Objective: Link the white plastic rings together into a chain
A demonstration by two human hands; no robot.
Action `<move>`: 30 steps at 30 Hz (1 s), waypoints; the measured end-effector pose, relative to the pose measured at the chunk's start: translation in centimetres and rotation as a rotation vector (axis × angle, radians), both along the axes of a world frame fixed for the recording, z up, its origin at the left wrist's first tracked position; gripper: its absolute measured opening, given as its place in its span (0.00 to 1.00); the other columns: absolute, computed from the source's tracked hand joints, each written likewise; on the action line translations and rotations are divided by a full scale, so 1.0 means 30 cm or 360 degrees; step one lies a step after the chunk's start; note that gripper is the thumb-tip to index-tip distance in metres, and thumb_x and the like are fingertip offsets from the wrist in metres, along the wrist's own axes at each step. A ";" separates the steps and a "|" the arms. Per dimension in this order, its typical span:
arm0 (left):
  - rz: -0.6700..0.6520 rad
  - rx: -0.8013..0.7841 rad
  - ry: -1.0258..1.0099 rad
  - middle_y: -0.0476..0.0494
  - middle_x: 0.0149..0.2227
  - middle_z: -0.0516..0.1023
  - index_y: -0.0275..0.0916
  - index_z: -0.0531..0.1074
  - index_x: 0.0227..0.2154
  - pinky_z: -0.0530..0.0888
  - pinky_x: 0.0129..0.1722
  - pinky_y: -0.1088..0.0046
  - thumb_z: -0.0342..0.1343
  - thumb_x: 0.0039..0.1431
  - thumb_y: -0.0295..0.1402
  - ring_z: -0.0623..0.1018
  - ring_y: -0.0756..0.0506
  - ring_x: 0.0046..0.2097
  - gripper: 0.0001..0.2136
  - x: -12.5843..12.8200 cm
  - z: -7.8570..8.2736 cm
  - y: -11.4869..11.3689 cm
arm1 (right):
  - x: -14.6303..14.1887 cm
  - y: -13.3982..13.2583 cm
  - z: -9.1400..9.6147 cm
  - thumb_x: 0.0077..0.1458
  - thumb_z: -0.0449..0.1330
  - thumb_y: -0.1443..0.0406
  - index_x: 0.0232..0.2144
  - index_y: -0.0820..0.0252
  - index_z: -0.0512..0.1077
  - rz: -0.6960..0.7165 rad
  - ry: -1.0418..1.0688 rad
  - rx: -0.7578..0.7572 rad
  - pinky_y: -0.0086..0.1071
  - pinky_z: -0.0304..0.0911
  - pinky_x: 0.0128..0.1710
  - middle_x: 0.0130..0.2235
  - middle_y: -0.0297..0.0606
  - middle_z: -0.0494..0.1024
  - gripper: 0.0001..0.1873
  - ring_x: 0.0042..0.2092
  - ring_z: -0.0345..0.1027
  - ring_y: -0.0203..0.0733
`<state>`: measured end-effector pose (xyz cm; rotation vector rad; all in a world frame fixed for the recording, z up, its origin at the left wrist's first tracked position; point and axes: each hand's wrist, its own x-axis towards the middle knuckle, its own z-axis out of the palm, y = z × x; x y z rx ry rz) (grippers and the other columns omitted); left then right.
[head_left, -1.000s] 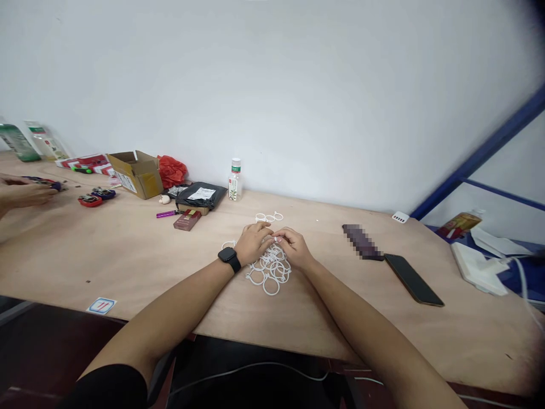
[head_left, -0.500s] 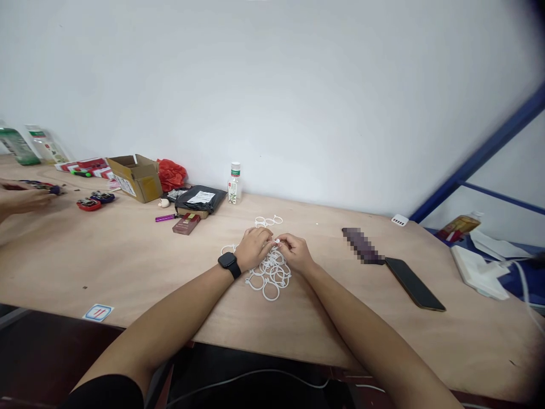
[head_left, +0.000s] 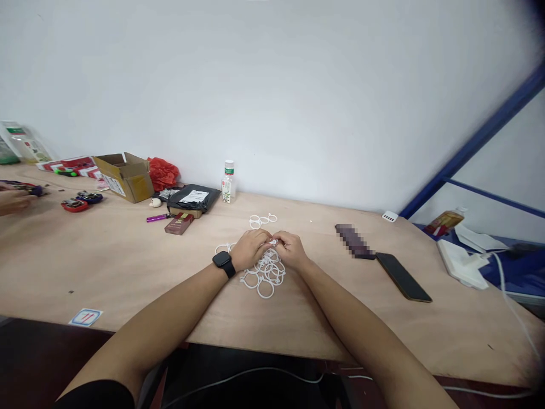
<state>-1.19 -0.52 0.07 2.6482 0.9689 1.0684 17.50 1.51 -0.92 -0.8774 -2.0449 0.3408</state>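
Observation:
Both my hands meet over a loose pile of white plastic rings [head_left: 264, 264], which look like curtain rings with small eyelets. My left hand [head_left: 250, 250], with a black watch at the wrist, is closed, thumb and fingers pinching a white ring [head_left: 273, 242]. From the other side my right hand [head_left: 292, 250] pinches the same ring. Fingers hide most of it. Several rings spread below the hands, and part of one shows left of my left hand. Beyond the fingertips lies a small group of white rings [head_left: 264, 220].
Behind stand a clear bottle [head_left: 228, 184], a black parcel [head_left: 195, 197], an open carton [head_left: 128, 179] and a dark red box [head_left: 179, 223]. A purple lighter [head_left: 157, 217] lies beside them. Right, there is a phone [head_left: 402, 276]. At far left another person's hand [head_left: 17, 201] holds something dark.
The view has turned slightly right, so things sit further left. My hands stay over the pile, still pinching the ring. More of the far rings shows.

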 end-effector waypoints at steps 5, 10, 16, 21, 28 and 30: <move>0.0181 -0.0013 -0.0004 0.41 0.47 0.74 0.40 0.69 0.39 0.66 0.51 0.61 0.46 0.67 0.38 0.72 0.43 0.49 0.10 -0.009 0.000 0.004 | 0.040 0.032 0.006 0.51 0.54 0.68 0.42 0.57 0.73 0.0001 0.0120 -0.0166 0.28 0.64 0.31 0.39 0.36 0.78 0.15 0.30 0.68 0.34; 0.0400 -0.0154 0.0136 0.44 0.45 0.76 0.41 0.73 0.32 0.61 0.55 0.56 0.53 0.60 0.45 0.73 0.42 0.48 0.12 -0.027 -0.014 0.014 | 0.156 0.121 -0.019 0.54 0.53 0.66 0.48 0.57 0.72 -0.0469 0.0031 -0.0257 0.31 0.64 0.33 0.41 0.37 0.78 0.19 0.28 0.65 0.34; 0.0367 -0.0246 0.0198 0.46 0.39 0.78 0.41 0.73 0.28 0.55 0.57 0.55 0.52 0.61 0.46 0.74 0.44 0.46 0.15 -0.015 -0.014 0.008 | 0.198 0.162 -0.048 0.52 0.59 0.66 0.35 0.58 0.76 -0.0441 -0.0600 -0.0370 0.31 0.61 0.41 0.41 0.39 0.76 0.08 0.41 0.69 0.40; 0.0390 -0.0204 0.0096 0.45 0.43 0.78 0.42 0.72 0.39 0.56 0.57 0.56 0.51 0.62 0.44 0.73 0.43 0.49 0.13 -0.012 -0.003 -0.005 | 0.139 0.120 -0.024 0.56 0.55 0.66 0.33 0.57 0.74 -0.0461 -0.0468 -0.0182 0.30 0.60 0.36 0.36 0.37 0.76 0.07 0.35 0.67 0.38; 0.0329 -0.0180 0.0048 0.45 0.43 0.78 0.41 0.71 0.42 0.58 0.56 0.59 0.46 0.65 0.44 0.73 0.44 0.48 0.14 -0.011 0.013 -0.015 | 0.022 0.001 0.021 0.56 0.57 0.65 0.36 0.57 0.74 -0.0141 -0.0130 0.0298 0.32 0.64 0.38 0.36 0.40 0.75 0.06 0.36 0.68 0.40; 0.0320 -0.0160 0.0072 0.45 0.41 0.77 0.40 0.71 0.40 0.59 0.56 0.59 0.44 0.67 0.43 0.73 0.44 0.46 0.14 -0.009 0.015 -0.016 | 0.001 -0.019 0.021 0.56 0.56 0.67 0.37 0.56 0.74 -0.0009 -0.0129 0.0329 0.32 0.65 0.38 0.36 0.40 0.75 0.08 0.36 0.68 0.40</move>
